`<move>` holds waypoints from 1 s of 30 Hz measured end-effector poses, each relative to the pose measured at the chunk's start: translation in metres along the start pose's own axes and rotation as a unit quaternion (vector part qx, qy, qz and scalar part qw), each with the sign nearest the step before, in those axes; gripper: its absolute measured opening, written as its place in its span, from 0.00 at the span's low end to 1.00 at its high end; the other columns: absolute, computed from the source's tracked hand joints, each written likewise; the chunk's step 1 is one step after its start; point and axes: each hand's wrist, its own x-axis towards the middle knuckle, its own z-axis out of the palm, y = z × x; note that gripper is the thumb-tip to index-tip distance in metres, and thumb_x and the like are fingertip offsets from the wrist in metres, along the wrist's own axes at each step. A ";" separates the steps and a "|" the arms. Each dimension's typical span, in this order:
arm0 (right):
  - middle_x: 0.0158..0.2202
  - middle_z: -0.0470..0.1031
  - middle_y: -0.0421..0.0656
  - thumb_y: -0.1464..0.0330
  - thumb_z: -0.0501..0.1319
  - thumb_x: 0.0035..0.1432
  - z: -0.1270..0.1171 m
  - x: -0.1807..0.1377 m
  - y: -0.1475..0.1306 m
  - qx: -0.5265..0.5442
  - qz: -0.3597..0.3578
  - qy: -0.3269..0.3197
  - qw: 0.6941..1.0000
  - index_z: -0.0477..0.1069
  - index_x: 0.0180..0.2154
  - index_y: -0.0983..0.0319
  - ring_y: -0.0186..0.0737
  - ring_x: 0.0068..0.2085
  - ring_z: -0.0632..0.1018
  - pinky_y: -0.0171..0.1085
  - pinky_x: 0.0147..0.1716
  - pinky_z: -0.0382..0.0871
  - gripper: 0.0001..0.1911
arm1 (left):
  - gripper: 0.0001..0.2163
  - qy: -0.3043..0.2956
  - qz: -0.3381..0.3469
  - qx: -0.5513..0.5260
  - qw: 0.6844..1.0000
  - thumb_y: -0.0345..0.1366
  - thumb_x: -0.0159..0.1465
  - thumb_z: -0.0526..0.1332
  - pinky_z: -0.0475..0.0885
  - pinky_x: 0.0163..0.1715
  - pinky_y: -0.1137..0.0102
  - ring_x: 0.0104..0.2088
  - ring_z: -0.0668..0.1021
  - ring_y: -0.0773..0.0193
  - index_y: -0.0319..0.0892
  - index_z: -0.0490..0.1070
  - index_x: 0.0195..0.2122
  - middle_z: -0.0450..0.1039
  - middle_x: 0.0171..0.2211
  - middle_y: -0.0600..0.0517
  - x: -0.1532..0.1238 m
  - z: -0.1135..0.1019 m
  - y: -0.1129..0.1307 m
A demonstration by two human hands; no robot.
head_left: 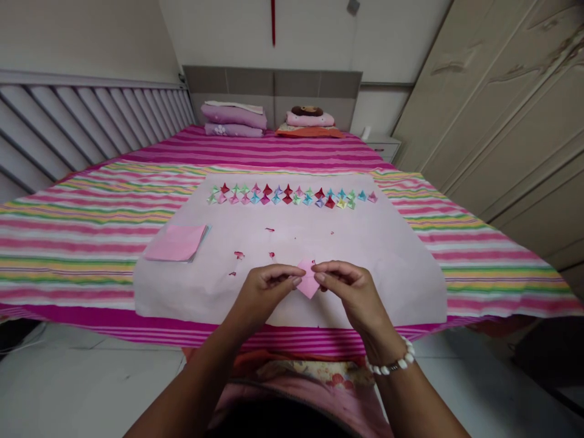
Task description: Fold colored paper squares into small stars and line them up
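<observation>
A small folded piece of pink origami paper [309, 287] is held up over the near part of a white sheet [383, 255]. My left hand [269, 289] pinches its left edge between thumb and fingers. On the opposite edge, my right hand [349, 289] grips it the same way, a white bead bracelet around that wrist. The paper tapers to a point at the bottom, and a crease runs across its middle. To the left lies a stack of square paper [176, 243], pink on top.
Two rows of small folded paper pieces [287, 196] in several colours stretch across the sheet's far part. Dark red marks or scraps [239, 255] dot its middle. Beneath is a bed with a striped cover [91, 231]; folded bedding [235, 118] sits by the headboard, a wardrobe [511, 121] at right.
</observation>
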 end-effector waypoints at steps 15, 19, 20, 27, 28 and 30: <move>0.29 0.76 0.42 0.67 0.69 0.49 -0.002 -0.003 -0.003 -0.113 -0.066 -0.039 0.991 0.79 0.34 0.59 0.37 0.30 0.73 0.38 0.31 0.67 0.07 | 0.08 0.023 0.109 0.123 0.986 0.33 0.57 0.66 0.70 0.34 0.71 0.32 0.75 0.66 0.44 0.79 0.39 0.75 0.31 0.51 -0.001 0.000 0.003; 0.28 0.74 0.41 0.67 0.65 0.55 -0.001 -0.003 -0.007 -0.161 -0.097 -0.064 0.980 0.78 0.32 0.58 0.38 0.31 0.72 0.37 0.31 0.64 0.04 | 0.04 0.033 0.137 0.141 0.980 0.35 0.59 0.65 0.69 0.33 0.72 0.32 0.73 0.66 0.45 0.80 0.34 0.70 0.29 0.52 0.001 0.001 0.001; 0.28 0.73 0.41 0.66 0.65 0.55 -0.001 -0.003 -0.007 -0.160 -0.100 -0.067 0.980 0.78 0.31 0.58 0.38 0.31 0.71 0.37 0.31 0.64 0.04 | 0.04 0.034 0.143 0.137 0.980 0.35 0.59 0.65 0.69 0.35 0.71 0.33 0.74 0.66 0.44 0.79 0.33 0.70 0.30 0.52 0.002 0.002 0.001; 0.26 0.74 0.40 0.63 0.67 0.52 0.006 -0.003 -0.004 -0.063 -0.035 -0.079 0.994 0.74 0.28 0.60 0.39 0.32 0.73 0.38 0.34 0.66 0.08 | 0.05 -0.014 0.065 0.087 0.994 0.35 0.61 0.61 0.68 0.37 0.71 0.33 0.75 0.65 0.41 0.75 0.31 0.75 0.29 0.53 0.001 0.010 0.004; 0.26 0.75 0.41 0.62 0.67 0.52 0.007 -0.003 -0.004 -0.055 -0.020 -0.081 0.995 0.74 0.28 0.60 0.40 0.32 0.73 0.39 0.35 0.66 0.08 | 0.06 -0.004 0.061 0.092 0.994 0.35 0.61 0.61 0.68 0.36 0.71 0.33 0.75 0.65 0.41 0.75 0.30 0.76 0.28 0.53 0.000 0.012 0.004; 0.26 0.76 0.41 0.63 0.66 0.53 0.008 -0.004 -0.003 -0.049 -0.008 -0.077 0.996 0.75 0.28 0.61 0.40 0.32 0.74 0.39 0.37 0.67 0.08 | 0.06 0.020 0.062 0.098 0.993 0.34 0.61 0.62 0.68 0.36 0.71 0.32 0.75 0.65 0.40 0.75 0.29 0.76 0.27 0.53 0.000 0.014 0.004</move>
